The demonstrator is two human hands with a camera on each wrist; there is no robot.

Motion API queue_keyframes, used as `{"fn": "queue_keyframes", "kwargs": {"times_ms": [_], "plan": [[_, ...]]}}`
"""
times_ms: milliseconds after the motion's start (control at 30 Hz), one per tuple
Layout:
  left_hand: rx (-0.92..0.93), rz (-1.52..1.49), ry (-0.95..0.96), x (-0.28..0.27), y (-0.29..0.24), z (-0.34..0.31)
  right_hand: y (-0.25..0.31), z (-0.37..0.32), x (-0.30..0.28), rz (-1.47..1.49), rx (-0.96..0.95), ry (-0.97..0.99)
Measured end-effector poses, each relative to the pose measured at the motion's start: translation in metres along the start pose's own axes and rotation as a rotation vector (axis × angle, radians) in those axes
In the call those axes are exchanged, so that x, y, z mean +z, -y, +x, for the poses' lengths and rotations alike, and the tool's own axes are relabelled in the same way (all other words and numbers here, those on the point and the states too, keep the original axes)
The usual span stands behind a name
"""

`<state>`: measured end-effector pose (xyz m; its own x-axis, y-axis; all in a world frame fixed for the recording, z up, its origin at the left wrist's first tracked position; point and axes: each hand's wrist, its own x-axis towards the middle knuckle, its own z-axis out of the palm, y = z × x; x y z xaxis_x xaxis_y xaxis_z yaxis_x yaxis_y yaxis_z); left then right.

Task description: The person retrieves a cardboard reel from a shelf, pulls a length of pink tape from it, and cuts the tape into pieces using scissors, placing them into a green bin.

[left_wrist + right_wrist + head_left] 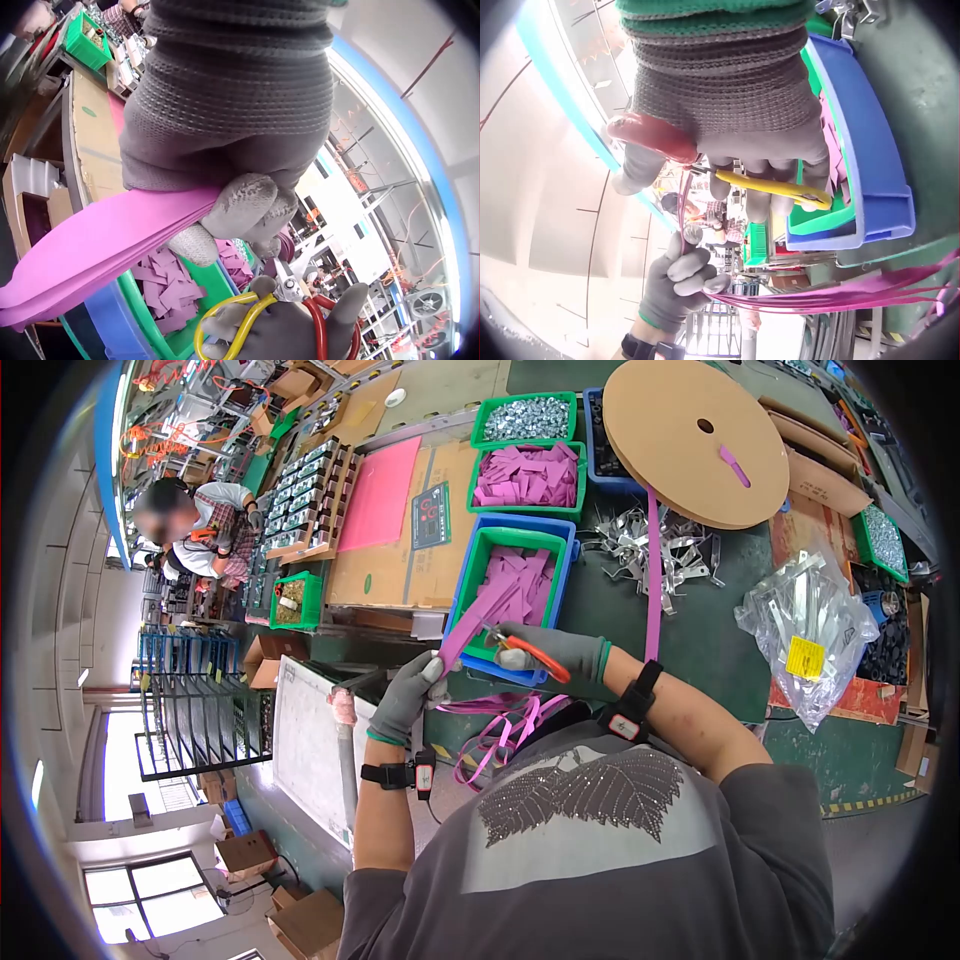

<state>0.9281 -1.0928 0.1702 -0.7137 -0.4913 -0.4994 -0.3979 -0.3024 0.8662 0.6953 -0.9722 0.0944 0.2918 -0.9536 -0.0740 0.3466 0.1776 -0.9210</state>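
purple strip (482, 616) pinched in left hand (405, 695), right hand (562, 650) gripping red-handled cutters (542, 659).

A flat pink strip (480, 618) slants over a green bin (468, 582); red-and-yellow-handled scissors (535, 653) sit just beside it.

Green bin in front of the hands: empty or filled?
Partly filled: the green bin holds a loose pile of cut purple pieces, with its inner wall showing on one side.
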Motion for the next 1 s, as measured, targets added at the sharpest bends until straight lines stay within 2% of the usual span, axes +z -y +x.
{"fn": "queue_keyframes", "kwargs": {"times_ms": [67,367,467,600,667,800,867,1000], "plan": [[-0.005,-0.009,-0.014,0.003,-0.001,-0.004,-0.006,0.009,-0.009,-0.224,-0.105,-0.018],[-0.008,0.071,-0.026,0.001,0.000,-0.003,-0.014,0.013,-0.016,-0.362,-0.061,-0.052],[-0.031,0.033,-0.017,0.000,0.001,-0.001,-0.011,0.009,-0.013,-0.219,-0.013,-0.072],[-0.040,0.055,-0.031,0.004,-0.002,-0.001,-0.012,0.009,-0.016,-0.219,-0.061,-0.057],[-0.047,0.061,-0.039,0.004,-0.002,-0.002,-0.012,0.009,-0.017,-0.177,0.024,-0.063],[-0.054,0.073,-0.045,0.003,-0.002,0.002,-0.016,0.008,-0.018,-0.326,-0.077,-0.064],[-0.060,0.072,-0.039,0.001,0.001,0.004,-0.009,0.004,-0.015,-0.122,0.064,-0.084],[-0.056,0.065,-0.077,0.000,0.011,0.014,0.010,-0.009,-0.003,-0.121,0.134,-0.196]]}}
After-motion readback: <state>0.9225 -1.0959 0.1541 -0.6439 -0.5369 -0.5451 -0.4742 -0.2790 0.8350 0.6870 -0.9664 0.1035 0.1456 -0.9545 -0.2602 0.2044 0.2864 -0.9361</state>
